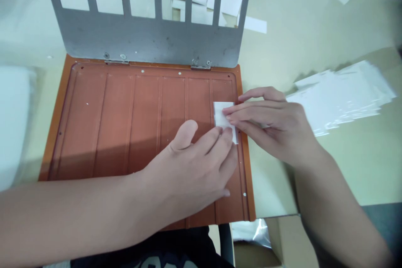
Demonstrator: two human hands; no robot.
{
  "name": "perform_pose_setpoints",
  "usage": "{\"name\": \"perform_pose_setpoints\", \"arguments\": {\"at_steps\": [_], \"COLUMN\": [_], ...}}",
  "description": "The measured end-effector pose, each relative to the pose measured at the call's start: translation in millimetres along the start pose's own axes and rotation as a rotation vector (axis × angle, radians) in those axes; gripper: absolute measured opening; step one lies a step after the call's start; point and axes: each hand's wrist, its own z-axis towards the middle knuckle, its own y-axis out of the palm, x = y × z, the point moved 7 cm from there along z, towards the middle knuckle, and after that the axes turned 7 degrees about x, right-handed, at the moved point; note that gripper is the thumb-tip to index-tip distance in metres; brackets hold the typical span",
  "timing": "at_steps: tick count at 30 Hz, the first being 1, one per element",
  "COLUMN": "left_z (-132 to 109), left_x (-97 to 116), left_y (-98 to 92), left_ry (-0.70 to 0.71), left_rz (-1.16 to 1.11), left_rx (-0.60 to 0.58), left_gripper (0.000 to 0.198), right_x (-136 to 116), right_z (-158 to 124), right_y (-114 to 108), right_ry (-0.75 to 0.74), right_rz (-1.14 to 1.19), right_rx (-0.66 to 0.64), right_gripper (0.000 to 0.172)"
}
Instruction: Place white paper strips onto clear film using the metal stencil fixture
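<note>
Shown from a head-worn camera, a person is working at a rust-orange ribbed fixture board (119, 121) on a pale tabletop (276, 63), with both bare hands meeting near the board's right edge. A small white paper strip (221, 117) is lying on the board just inside that edge, its lower corner reaching toward the rim. The right hand (270, 127) is coming in from the lower right, its fingers nearly closed and extended, with the fingertips pinching or pressing the strip's upper part. The left hand (188, 167) is reaching across the person's body, lying half open and palm down on the board, its thumb raised and its fingertips touching the strip's lower part without clearly gripping it. A grey slotted metal frame (150, 35) is standing tilted up from the board's far edge on two hinges (117, 62). Loose white strips (201, 4) are lying beyond this frame, while a fanned stack of white sheets (342, 98) is resting to the right of the right hand, well beside the board.
</note>
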Motion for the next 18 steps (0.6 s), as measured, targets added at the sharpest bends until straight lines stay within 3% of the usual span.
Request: {"name": "perform_pose_setpoints", "arguments": {"at_steps": [18], "left_z": [-2.5], "left_x": [2.4], "left_y": [1.1], "left_ry": [-0.014], "left_rz": [-0.001], "left_rx": [0.010], "left_gripper": [0.052], "right_x": [8.1], "right_z": [-2.6], "right_y": [2.6], "right_ry": [0.066], "right_rz": [-0.009], "right_rx": [-0.048], "right_gripper": [0.015]}}
